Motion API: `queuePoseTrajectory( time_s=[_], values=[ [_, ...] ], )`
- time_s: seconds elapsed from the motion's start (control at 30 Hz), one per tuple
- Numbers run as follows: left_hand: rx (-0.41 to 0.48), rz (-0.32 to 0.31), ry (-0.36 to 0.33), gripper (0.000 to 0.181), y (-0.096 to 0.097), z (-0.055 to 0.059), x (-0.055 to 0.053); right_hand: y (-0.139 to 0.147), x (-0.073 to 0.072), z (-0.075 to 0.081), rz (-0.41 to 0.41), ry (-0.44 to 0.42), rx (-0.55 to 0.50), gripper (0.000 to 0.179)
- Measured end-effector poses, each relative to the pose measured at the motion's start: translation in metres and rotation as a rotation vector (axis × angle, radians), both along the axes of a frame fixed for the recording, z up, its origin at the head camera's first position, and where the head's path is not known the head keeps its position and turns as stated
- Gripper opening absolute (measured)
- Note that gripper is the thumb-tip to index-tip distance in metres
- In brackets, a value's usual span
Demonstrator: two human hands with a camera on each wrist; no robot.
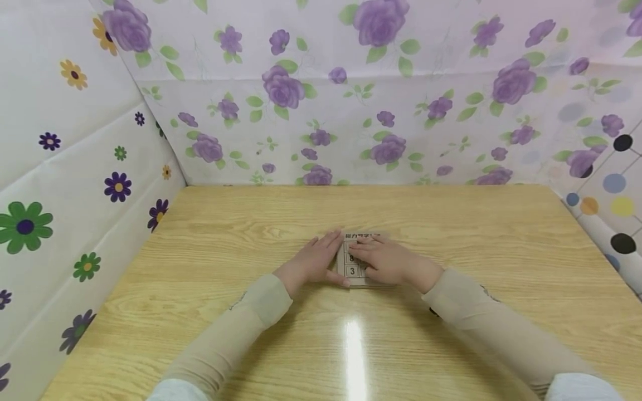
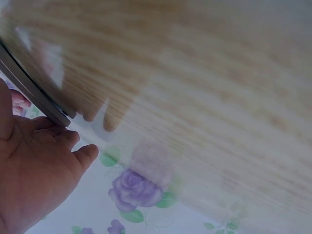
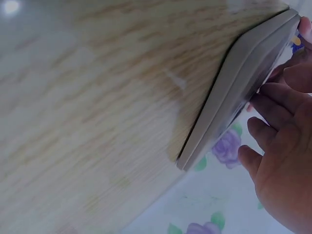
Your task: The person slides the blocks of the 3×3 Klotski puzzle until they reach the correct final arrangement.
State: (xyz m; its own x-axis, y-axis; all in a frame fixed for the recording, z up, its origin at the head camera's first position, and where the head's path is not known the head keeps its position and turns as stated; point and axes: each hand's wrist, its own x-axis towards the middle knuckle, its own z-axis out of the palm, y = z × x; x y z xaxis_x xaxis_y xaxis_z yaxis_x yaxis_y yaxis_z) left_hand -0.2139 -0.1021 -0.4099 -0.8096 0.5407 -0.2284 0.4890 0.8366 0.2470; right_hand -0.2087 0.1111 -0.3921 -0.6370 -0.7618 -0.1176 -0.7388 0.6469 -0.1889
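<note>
A pale square number slide puzzle [image 1: 352, 271] lies flat on the table, with dark printed characters along its far edge. Tiles marked 8 and 3 show at its left side; the right hand covers most of the others. My left hand [image 1: 315, 260] holds the puzzle's left side, thumb at the near corner and fingers by the far corner. Over the tiles lies my right hand [image 1: 388, 260], fingers extended with the tips on the tile face. From the right wrist view, the puzzle's thick rim [image 3: 219, 112] stands beside that hand [image 3: 287, 141].
The wood-grain table [image 1: 241, 223] is glossy, with a bright light reflection near the front. Purple-flowered sheeting [image 1: 321, 111] rises behind it. Patterned sheets also flank the left [image 1: 75, 167] and right [image 1: 602, 184] sides. Beige sleeves cover both forearms.
</note>
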Motion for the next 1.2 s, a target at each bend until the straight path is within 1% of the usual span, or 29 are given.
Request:
queuePoseTrajectory(
  time_s=[0.2, 0.4, 0.47, 0.63, 0.73, 0.83, 1.0, 1.1, 1.2],
  values=[
    [0.005, 0.006, 0.005, 0.117, 0.0, 0.003, -0.001, 0.011, -0.003, 0.0, -0.019, 0.026, 0.007, 0.053],
    [0.004, 0.006, 0.008, 0.117, -0.002, 0.005, -0.002, 0.018, 0.001, 0.001, -0.026, 0.043, 0.027, 0.054],
    [0.005, 0.007, 0.004, 0.117, -0.003, 0.004, -0.001, 0.017, 0.005, 0.0, -0.006, 0.056, 0.019, 0.054],
    [0.003, 0.008, -0.007, 0.116, -0.003, 0.002, -0.002, 0.008, 0.015, -0.003, 0.06, 0.045, 0.004, 0.053],
    [-0.001, 0.005, -0.007, 0.116, -0.002, 0.002, -0.002, 0.003, 0.018, -0.003, 0.058, 0.023, 0.007, 0.052],
    [-0.003, 0.003, -0.004, 0.116, -0.002, 0.002, -0.002, 0.0, 0.016, -0.003, 0.044, 0.03, 0.011, 0.051],
    [0.0, 0.0, -0.011, 0.116, -0.001, 0.001, -0.001, -0.003, 0.007, -0.003, 0.028, 0.051, 0.016, 0.052],
    [0.004, -0.001, -0.015, 0.115, -0.001, 0.001, -0.001, -0.004, 0.002, -0.004, 0.021, 0.05, 0.021, 0.053],
    [-0.003, 0.003, -0.014, 0.115, -0.001, 0.0, 0.0, -0.005, 0.001, -0.004, 0.016, 0.052, 0.028, 0.053]
  ],
)
